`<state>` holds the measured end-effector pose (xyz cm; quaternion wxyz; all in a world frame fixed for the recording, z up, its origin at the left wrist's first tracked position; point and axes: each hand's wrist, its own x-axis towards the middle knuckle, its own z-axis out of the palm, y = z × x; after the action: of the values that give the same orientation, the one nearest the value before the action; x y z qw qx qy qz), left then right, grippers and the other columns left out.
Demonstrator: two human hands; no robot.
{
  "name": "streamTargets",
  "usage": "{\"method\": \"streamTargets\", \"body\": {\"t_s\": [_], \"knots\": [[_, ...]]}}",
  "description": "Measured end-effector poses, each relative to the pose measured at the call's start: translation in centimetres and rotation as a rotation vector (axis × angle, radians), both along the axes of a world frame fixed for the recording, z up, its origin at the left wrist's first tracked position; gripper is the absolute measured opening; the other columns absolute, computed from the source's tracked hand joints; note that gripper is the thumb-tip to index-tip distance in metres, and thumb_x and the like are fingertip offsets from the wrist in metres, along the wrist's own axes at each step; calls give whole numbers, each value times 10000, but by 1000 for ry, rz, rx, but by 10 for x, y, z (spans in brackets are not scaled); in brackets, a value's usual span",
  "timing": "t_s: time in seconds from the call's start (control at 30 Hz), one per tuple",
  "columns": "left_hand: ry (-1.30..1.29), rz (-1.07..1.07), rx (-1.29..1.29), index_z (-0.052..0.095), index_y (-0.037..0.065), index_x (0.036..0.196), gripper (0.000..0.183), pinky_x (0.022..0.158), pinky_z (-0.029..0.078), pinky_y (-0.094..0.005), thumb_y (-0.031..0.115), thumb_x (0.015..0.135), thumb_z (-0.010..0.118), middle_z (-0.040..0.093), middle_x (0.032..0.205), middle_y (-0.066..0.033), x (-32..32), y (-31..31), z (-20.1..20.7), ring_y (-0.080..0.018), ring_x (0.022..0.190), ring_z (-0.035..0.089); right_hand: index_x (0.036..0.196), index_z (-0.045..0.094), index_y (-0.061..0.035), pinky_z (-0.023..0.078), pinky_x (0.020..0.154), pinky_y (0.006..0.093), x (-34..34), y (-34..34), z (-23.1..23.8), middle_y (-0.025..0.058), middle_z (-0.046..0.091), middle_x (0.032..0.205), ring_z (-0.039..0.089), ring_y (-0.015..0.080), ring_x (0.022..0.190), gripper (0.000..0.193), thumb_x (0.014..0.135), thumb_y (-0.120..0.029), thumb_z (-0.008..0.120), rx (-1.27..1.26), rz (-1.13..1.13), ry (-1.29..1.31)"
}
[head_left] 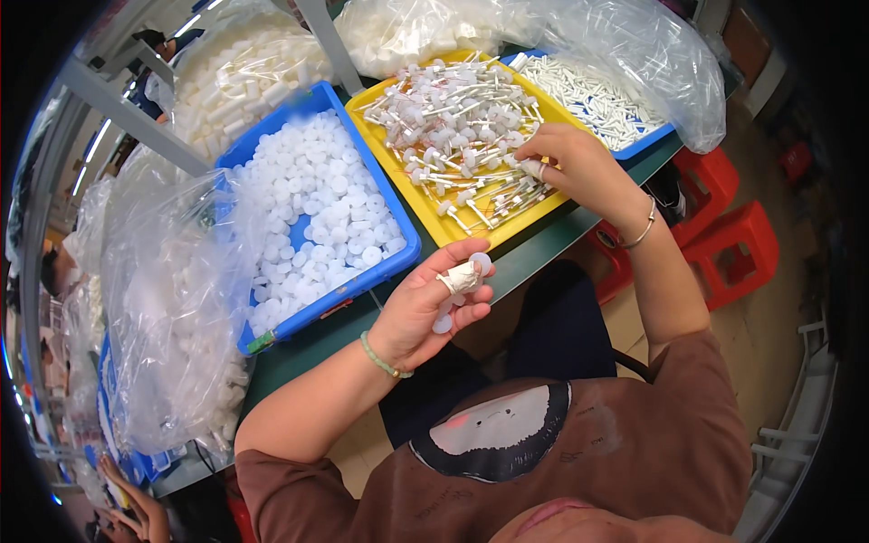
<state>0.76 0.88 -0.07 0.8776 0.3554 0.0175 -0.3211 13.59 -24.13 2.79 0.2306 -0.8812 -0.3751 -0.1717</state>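
Note:
My left hand [433,303] is raised in front of the table edge and holds a few small white round caps [480,263] between taped fingertips; a green bracelet sits on that wrist. My right hand [568,163] reaches into the yellow tray [434,217] and pinches one of the white pump stems with thin tubes [462,127] piled there. A blue tray [398,258] full of white round caps [317,204] lies just left of the yellow one, close to my left hand.
A second blue tray [647,143] of white stems stands at the right under a clear plastic bag [634,45]. More clear bags of white parts [172,299] lie left and behind. Red stools [733,244] stand on the floor. Another person's hand [136,507] shows at lower left.

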Motion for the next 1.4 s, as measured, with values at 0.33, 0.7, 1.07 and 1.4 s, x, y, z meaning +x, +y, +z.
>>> {"method": "streamTargets", "body": {"t_s": [0.33, 0.7, 1.07, 1.4], "knots": [[159, 75, -129, 425, 6, 1338, 411, 822, 564, -223, 114, 952, 515, 557, 1177, -125, 2, -1, -3, -179, 991, 629, 798, 628, -76, 482, 709, 413, 4, 9, -10, 95, 591, 805, 598, 299, 807, 75, 732, -56, 600, -162, -106, -136], [47, 25, -175, 481, -4, 1268, 354, 831, 565, -218, 119, 944, 552, 589, 1086, -98, 3, -4, -11, -151, 973, 637, 782, 600, -55, 467, 668, 431, 7, 14, 2, 122, 572, 812, 590, 342, 750, 53, 730, -56, 614, -236, -42, -3], [118, -42, -198, 388, 70, 1374, 389, 408, 313, -111, 142, 992, 394, 526, 1095, -16, 4, 1, -6, -21, 629, 366, 851, 543, -32, 401, 553, 281, -5, 7, 2, 45, 512, 693, 505, 136, 605, 128, 742, 2, 599, 234, 18, 244], [122, -27, -139, 432, 79, 1337, 372, 417, 304, -118, 257, 1010, 429, 520, 1055, -3, 4, 1, -4, -21, 630, 361, 971, 603, -37, 448, 682, 342, -10, 24, -7, 114, 530, 854, 536, 254, 751, 266, 716, 24, 556, 166, 195, 92]]}}
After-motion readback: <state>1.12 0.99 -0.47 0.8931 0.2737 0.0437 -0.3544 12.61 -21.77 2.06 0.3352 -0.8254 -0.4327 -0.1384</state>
